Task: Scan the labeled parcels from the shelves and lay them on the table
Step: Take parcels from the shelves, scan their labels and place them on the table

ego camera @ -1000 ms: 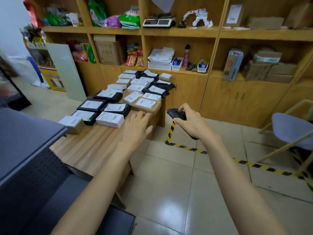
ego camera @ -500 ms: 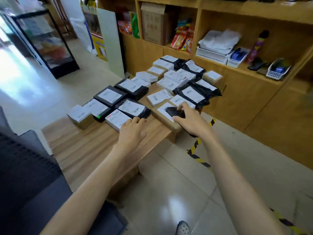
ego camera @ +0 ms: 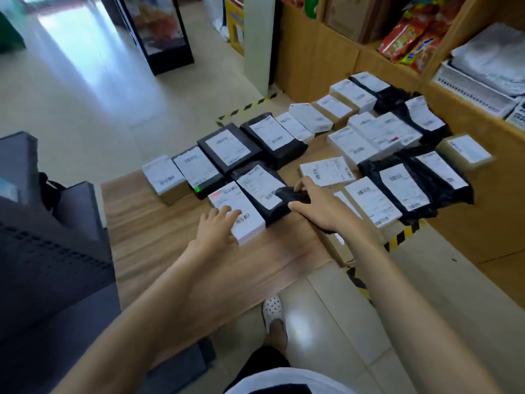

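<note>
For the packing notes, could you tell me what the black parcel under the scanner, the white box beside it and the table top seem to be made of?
Black parcel: likely plastic film, glossy and creased, with a paper label. White box: probably cardboard, matte, with crisp edges. Table top: wood or wood-look laminate; streaky grain shows, which one is unclear.

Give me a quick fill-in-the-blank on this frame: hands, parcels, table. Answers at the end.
1. The right hand grips a black handheld ____.
2. The left hand rests its straight fingers on a ____ parcel at the near end of the rows.
3. The labeled parcels lie on a ____ table.
Missing words: scanner; white; wooden.
</note>
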`<state>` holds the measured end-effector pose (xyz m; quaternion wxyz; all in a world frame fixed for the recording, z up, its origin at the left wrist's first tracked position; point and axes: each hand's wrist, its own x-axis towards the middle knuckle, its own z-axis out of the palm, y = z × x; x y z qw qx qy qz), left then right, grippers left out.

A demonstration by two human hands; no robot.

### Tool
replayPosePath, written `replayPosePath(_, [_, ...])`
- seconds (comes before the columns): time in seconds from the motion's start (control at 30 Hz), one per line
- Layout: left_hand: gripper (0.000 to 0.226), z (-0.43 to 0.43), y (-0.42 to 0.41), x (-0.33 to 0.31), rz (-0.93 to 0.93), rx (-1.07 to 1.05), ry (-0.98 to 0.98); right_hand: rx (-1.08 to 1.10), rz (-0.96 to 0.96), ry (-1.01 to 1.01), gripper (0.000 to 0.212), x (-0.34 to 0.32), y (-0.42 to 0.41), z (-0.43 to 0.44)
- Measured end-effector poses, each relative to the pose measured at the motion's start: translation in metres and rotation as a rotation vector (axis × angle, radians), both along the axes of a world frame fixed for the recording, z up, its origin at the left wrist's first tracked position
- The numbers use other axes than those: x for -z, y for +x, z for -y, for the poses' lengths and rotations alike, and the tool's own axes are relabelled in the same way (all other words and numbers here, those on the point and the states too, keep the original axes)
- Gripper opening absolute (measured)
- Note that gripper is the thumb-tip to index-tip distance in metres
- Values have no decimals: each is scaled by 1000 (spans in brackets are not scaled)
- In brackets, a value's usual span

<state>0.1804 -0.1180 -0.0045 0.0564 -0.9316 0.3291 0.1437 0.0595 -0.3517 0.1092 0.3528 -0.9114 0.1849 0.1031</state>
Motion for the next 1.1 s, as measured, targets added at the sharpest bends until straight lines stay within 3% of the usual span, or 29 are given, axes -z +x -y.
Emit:
replayPosePath(0.1, [93, 6, 49, 23, -22, 58, 87, -16, -55, -52, 35, 3, 38, 23])
replayPosePath(0.33, [91, 36, 120, 55, 50, 366, 328, 46, -104, -49, 35, 10, 98, 59])
replayPosePath(0.5, [87, 30, 132, 56, 39, 425, 317, -28, -145, -46, 32, 19, 125, 55])
replayPosePath(0.8, [138, -23, 108, 61, 108, 319, 244, -268, -85, -1, 32, 20, 168, 37])
replayPosePath(0.97, [100, -38, 69, 38, 135, 153, 246, -433, -96, 9, 35, 18, 170, 38])
replayPosePath(1.1, [93, -50, 51, -3, 235, -124, 220, -543, -91, 50, 33, 14, 159, 40])
